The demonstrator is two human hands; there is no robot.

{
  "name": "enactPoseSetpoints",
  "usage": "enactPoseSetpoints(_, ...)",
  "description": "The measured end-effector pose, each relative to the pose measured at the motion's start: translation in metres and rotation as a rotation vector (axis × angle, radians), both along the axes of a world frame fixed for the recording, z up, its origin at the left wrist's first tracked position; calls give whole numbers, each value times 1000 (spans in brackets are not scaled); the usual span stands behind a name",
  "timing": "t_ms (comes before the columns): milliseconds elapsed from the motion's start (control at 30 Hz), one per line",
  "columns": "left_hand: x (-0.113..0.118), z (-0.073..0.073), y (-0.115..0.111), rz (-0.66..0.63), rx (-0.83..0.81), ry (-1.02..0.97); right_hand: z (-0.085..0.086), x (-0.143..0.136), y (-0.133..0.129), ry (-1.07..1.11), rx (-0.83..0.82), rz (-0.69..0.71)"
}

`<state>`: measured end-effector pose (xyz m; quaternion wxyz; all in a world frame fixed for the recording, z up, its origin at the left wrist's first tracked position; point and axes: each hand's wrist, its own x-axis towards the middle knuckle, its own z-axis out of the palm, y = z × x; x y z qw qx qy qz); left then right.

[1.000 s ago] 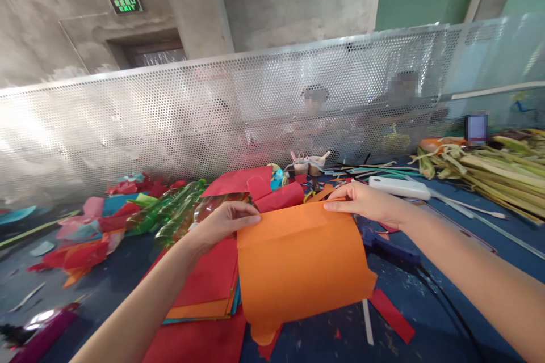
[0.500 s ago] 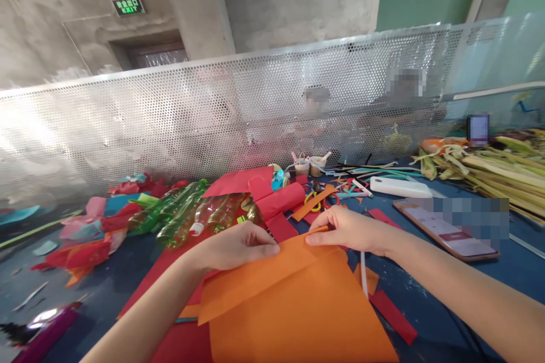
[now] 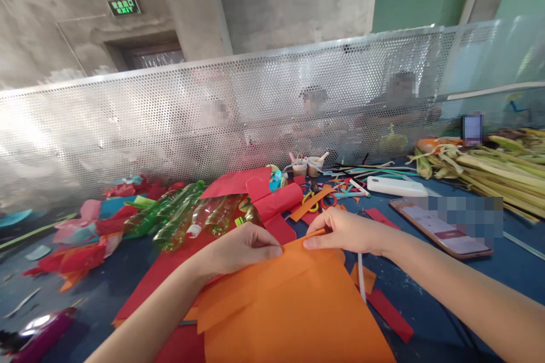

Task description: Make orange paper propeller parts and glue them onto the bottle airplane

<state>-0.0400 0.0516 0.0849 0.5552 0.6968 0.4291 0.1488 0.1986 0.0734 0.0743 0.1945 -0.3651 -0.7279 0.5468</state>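
In the head view, the one view here, an orange sheet of paper (image 3: pixel 298 317) spreads low in the middle, in front of the person and above red paper (image 3: pixel 183 347) and the blue tabletop (image 3: pixel 430 283). The left hand (image 3: pixel 247 247) pinches the sheet's far edge between thumb and fingers, and the right hand (image 3: pixel 340 232) pinches the same edge just beside it, both grips narrow and closed on the paper. A slanting flap lies over the rest of the sheet, so the step in hand looks like folding or lining up that edge. The next move seems to call for a firm pinch and level layers before any crease is pressed. Beyond the hands lie a rolled red sheet (image 3: pixel 281 198) and green plastic bottles (image 3: pixel 181 215); a smartphone (image 3: pixel 445 232) rests beyond the right forearm, apart from the paper
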Motion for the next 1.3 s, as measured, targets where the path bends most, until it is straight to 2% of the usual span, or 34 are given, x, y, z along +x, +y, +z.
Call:
enactPoseSetpoints(167,1,-1,-1,21,29,31,-2,0,0,-3,23,9)
enactPoseSetpoints(400,1,1,3,-165,200,161,-4,-4,-3,-41,14,37)
enactPoseSetpoints(633,11,-4,-3,-51,214,116,-5,-5,-4,-94,63,65)
enactPoseSetpoints(867,14,-6,-5,-24,147,57,-5,-4,-5,-86,18,55)
enactPoseSetpoints(1033,15,-8,-6,-37,165,89,-9,-7,-6,-33,96,113)
enactPoseSetpoints(1300,20,-11,-8,-62,217,176,-19,-16,-9,17,130,58)
